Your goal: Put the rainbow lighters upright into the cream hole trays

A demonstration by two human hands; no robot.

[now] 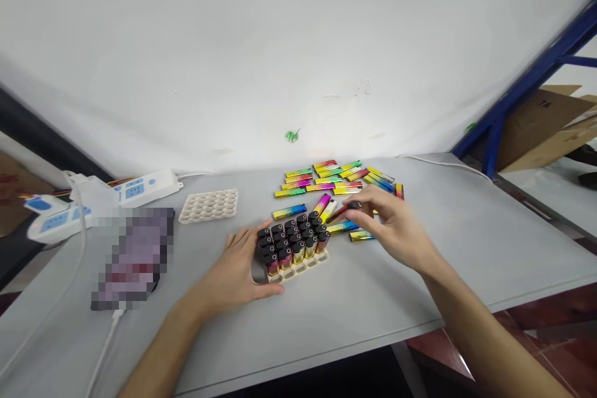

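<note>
A pale honeycomb tray (302, 268) stands near the middle of the table, with several upright black-topped lighters (298, 252) in it. Their bodies are shiny pink, gold and reddish; the front row of holes is bare. My left hand (236, 273) is wrapped round the tray's left end, thumb at the front corner and fingers toward the back. Just right of the tray, my right hand (394, 224) pinches a dark red lighter (338, 214) near its black top, the body tilted down to the left. Behind lie several loose, shiny rainbow-coloured pieces (321, 186), flat and lighter-shaped.
A second honeycomb tray (209, 206) with bare holes lies at the back left. Further left are white power strips (149, 186), a blurred-out flat device (135, 261) and its white cable (106, 342). A wall (298, 62) closes the back; a blue frame (494, 137) stands right.
</note>
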